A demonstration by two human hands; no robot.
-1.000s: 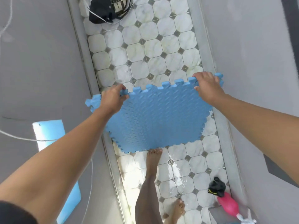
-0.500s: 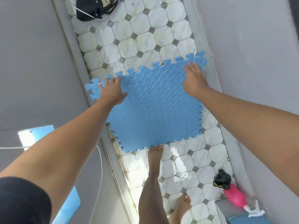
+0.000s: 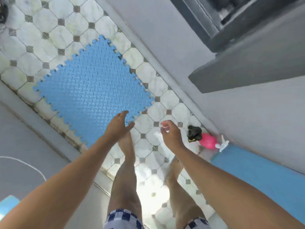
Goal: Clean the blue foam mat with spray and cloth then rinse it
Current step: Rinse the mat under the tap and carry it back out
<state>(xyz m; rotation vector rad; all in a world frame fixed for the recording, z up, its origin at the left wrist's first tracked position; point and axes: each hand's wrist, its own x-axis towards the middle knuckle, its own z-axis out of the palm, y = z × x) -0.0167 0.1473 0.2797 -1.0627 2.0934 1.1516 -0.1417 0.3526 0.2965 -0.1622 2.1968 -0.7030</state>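
Observation:
The blue foam mat [image 3: 92, 90], with jigsaw edges and a ridged top, lies flat on the wet tiled floor [image 3: 54, 30]. My left hand [image 3: 118, 126] hovers over the mat's near corner, fingers spread, holding nothing. My right hand [image 3: 170, 134] hangs to the right of the mat above bare tiles, fingers loosely curled and empty. A pink spray bottle [image 3: 208, 142] with a white trigger lies on its side by the right wall. A dark crumpled cloth [image 3: 194, 133] sits against the bottle, a short way right of my right hand.
My bare feet [image 3: 126, 146] stand on the wet tiles just behind the mat. Another blue mat [image 3: 257, 172] leans along the right wall. Grey walls [image 3: 165, 27] close the narrow strip on both sides. A white cord [image 3: 24, 162] runs at the left.
Both hands held the mat's far edge, lowered it flat onto the tiles, then let go and drew back. The view swung right, bringing the bottle and cloth closer.

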